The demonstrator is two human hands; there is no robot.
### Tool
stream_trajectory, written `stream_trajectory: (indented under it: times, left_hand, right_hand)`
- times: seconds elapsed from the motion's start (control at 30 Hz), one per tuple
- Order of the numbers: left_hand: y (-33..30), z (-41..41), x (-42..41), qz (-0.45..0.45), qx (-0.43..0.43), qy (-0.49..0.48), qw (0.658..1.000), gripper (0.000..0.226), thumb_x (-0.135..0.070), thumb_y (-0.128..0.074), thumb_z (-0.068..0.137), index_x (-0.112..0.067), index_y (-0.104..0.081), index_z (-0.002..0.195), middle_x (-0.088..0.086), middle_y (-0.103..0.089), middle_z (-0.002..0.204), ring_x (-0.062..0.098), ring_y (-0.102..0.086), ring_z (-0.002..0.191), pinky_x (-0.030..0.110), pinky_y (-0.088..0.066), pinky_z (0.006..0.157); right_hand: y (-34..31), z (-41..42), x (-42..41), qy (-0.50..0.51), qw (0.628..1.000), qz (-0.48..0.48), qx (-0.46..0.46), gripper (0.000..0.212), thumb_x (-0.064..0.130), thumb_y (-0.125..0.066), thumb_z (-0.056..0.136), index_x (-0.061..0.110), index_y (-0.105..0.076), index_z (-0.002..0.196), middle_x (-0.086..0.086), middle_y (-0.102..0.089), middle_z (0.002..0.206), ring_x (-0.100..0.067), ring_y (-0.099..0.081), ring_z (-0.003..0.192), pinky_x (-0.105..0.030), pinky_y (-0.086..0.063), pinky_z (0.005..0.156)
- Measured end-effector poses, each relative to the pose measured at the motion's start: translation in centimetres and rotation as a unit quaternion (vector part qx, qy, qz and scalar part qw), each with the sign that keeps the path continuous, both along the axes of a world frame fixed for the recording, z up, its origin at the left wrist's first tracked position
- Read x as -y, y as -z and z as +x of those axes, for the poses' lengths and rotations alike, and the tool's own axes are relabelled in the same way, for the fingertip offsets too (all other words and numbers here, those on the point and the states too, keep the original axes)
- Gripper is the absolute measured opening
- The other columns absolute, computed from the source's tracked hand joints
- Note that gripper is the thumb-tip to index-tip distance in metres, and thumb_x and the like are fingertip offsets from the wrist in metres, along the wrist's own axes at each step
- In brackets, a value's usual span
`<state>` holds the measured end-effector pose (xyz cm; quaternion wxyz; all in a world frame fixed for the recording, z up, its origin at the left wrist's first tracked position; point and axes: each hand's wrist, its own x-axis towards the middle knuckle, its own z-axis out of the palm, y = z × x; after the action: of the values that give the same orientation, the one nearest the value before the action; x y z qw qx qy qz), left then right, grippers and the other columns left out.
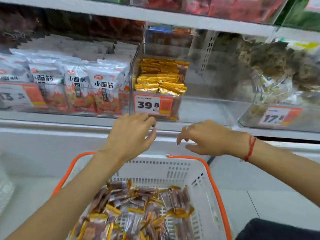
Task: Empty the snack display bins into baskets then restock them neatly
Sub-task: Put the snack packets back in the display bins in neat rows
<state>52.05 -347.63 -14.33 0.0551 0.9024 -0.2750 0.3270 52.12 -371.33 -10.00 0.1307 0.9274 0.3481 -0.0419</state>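
Note:
A clear display bin (213,108) on the middle shelf holds neat rows of gold-wrapped snacks (161,75) stacked in its left part; its right part looks bare. An orange price tag reading 39.8 (153,105) is on its front. Below, a white basket with orange handles (194,172) holds several loose brown-and-gold snack packets (136,205). My left hand (133,134) hovers just below the price tag, fingers apart and holding nothing. My right hand (207,137) is beside it over the basket's far rim, fingers spread, with nothing in it.
White bagged snacks (97,84) fill the bin to the left. A bin of dark wrapped snacks (280,66) with a 17.8 tag (275,116) stands to the right. A white shelf ledge (52,125) runs in front. A dark object (280,229) lies at the lower right.

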Motion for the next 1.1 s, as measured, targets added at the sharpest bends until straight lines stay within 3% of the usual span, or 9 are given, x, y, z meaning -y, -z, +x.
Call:
stream_trajectory:
  times: [0.17, 0.27, 0.3, 0.37, 0.47, 0.73, 0.87, 0.97, 1.1]
  left_hand:
    - [10.9, -4.4, -2.1, 0.130, -0.322, -0.110, 0.931, 0.029, -0.034, -0.044, 0.097, -0.022, -0.060, 0.118, 0.000, -0.063, 0.116, 0.023, -0.060, 0.108, 0.034, -0.048, 0.084]
    - [18.6, -7.1, -3.2, 0.132, -0.432, -0.119, 0.884, 0.033, -0.031, -0.041, 0.099, -0.024, -0.051, 0.130, -0.002, -0.051, 0.139, 0.021, -0.048, 0.125, 0.038, -0.047, 0.095]
    - [20.8, -8.0, -3.6, 0.128, -0.480, -0.115, 0.860, 0.039, -0.033, -0.039, 0.101, -0.026, -0.044, 0.139, -0.002, -0.042, 0.149, 0.021, -0.040, 0.134, 0.038, -0.041, 0.103]
    - [23.8, -9.9, -4.4, 0.148, -0.541, -0.106, 0.821, 0.052, -0.044, -0.034, 0.103, -0.028, -0.027, 0.151, -0.004, -0.026, 0.159, 0.017, -0.024, 0.145, 0.037, -0.027, 0.115]
    - [26.2, -11.8, -6.5, 0.191, -0.571, -0.102, 0.791, 0.058, -0.047, -0.032, 0.103, -0.029, -0.013, 0.155, -0.006, -0.011, 0.162, 0.016, -0.009, 0.150, 0.036, -0.014, 0.120]
    - [26.8, -11.1, -6.6, 0.074, -0.638, -0.150, 0.751, 0.039, -0.043, -0.041, 0.101, -0.037, -0.046, 0.139, -0.011, -0.027, 0.155, 0.015, -0.020, 0.144, 0.041, -0.022, 0.115]
    - [25.5, -10.1, -3.9, -0.065, -0.589, -0.200, 0.780, 0.032, -0.040, -0.040, 0.102, -0.030, -0.060, 0.125, -0.006, -0.055, 0.134, 0.017, -0.043, 0.129, 0.032, -0.040, 0.102]
    - [23.6, -9.0, -1.4, -0.232, -0.666, -0.163, 0.690, 0.039, -0.045, -0.039, 0.102, -0.024, -0.059, 0.128, -0.002, -0.060, 0.131, 0.017, -0.055, 0.121, 0.029, -0.045, 0.095]
    - [19.7, -8.3, 0.6, -0.445, -0.732, -0.130, 0.499, 0.048, -0.066, -0.031, 0.095, -0.032, -0.064, 0.101, 0.005, -0.070, 0.112, 0.014, -0.068, 0.095, 0.026, -0.051, 0.080]
  right_hand:
    - [13.0, -1.7, -2.3, 0.096, 0.963, -0.065, -0.242, 0.031, 0.032, -0.052, 0.097, 0.024, -0.059, 0.125, -0.004, -0.061, 0.123, -0.025, -0.055, 0.114, -0.031, -0.042, 0.086]
    - [21.5, -3.3, -2.8, 0.167, 0.937, -0.041, -0.304, 0.014, 0.020, -0.049, 0.098, 0.017, -0.062, 0.093, -0.012, -0.062, 0.101, -0.024, -0.057, 0.083, -0.047, -0.045, 0.082]
    - [23.9, -4.2, -2.9, 0.188, 0.928, -0.021, -0.322, 0.015, 0.024, -0.049, 0.099, 0.016, -0.061, 0.098, -0.015, -0.062, 0.108, -0.026, -0.057, 0.088, -0.041, -0.044, 0.101]
    - [27.1, -6.5, -3.4, 0.224, 0.895, 0.031, -0.384, 0.048, 0.042, -0.047, 0.099, 0.018, -0.043, 0.141, -0.015, -0.051, 0.138, -0.034, -0.048, 0.123, -0.050, -0.036, 0.105]
    - [30.2, -9.9, -4.9, 0.269, 0.835, 0.125, -0.464, 0.081, 0.057, -0.050, 0.093, 0.018, -0.013, 0.155, -0.012, -0.044, 0.147, -0.030, -0.043, 0.133, -0.033, -0.040, 0.097]
    - [33.4, -10.7, -7.0, 0.370, 0.792, 0.187, -0.449, 0.056, 0.027, -0.075, 0.082, 0.017, -0.054, 0.133, -0.001, -0.053, 0.137, -0.019, -0.051, 0.125, -0.029, -0.043, 0.101]
    - [32.2, -9.0, -5.6, 0.439, 0.741, 0.308, -0.405, 0.055, 0.025, -0.079, 0.079, 0.020, -0.056, 0.128, 0.009, -0.050, 0.132, -0.015, -0.046, 0.129, -0.025, -0.039, 0.102]
    - [29.9, -7.2, -5.6, 0.459, 0.686, 0.412, -0.386, 0.057, 0.022, -0.081, 0.077, 0.017, -0.056, 0.128, 0.004, -0.052, 0.129, -0.015, -0.046, 0.128, -0.025, -0.038, 0.102]
    - [26.1, -6.5, -6.9, 0.404, 0.729, 0.464, -0.302, 0.049, 0.031, -0.088, 0.066, 0.021, -0.070, 0.111, 0.014, -0.065, 0.090, -0.003, -0.060, 0.085, -0.019, -0.050, 0.077]
